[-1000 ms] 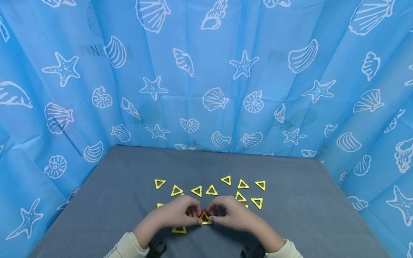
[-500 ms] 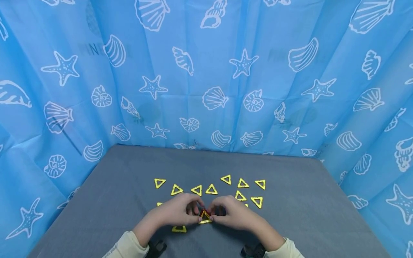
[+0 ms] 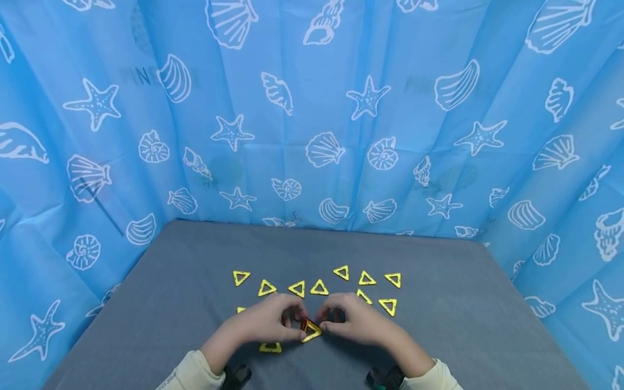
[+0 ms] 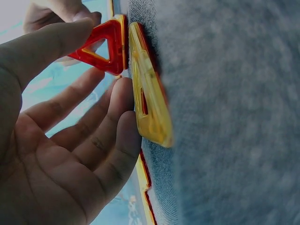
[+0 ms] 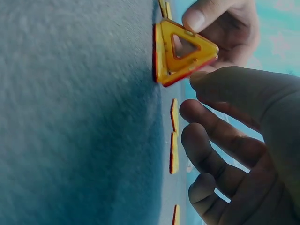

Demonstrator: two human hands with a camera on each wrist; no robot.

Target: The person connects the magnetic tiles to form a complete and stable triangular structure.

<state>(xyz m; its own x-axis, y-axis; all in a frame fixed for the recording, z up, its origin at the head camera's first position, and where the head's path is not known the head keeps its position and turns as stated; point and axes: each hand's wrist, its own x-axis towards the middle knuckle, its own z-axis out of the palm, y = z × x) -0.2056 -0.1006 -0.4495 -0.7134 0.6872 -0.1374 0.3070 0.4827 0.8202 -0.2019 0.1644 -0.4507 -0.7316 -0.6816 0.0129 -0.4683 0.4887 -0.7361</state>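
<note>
My left hand [image 3: 268, 319] pinches a small piece built of triangular magnetic tiles [image 3: 313, 337], between thumb and fingers, low over the table. In the right wrist view, its near face is a yellow triangle [image 5: 168, 51] with a red edge; the left wrist view shows a red triangular face [image 4: 115, 47]. My right hand [image 3: 358, 319] is just right of the piece, its thumb tip right at the edge and its other fingers loosely bent. A separate yellow tile [image 4: 154, 112] lies beside the left hand's lower fingers. The piece's far side is hidden by the hands.
Several loose yellow triangular tiles lie flat beyond the hands, such as one at the left [image 3: 236, 278] and one at the right [image 3: 398, 280]. The grey cloth-covered table [image 3: 463, 325] ends at a blue shell-print curtain [image 3: 302, 108]. Black devices [image 3: 236, 377] sit at the wrists.
The tile piece has turned, so its yellow face now sits tilted toward the left hand. My right fingers have drawn back slightly to the right; the left hand has kept its hold.
</note>
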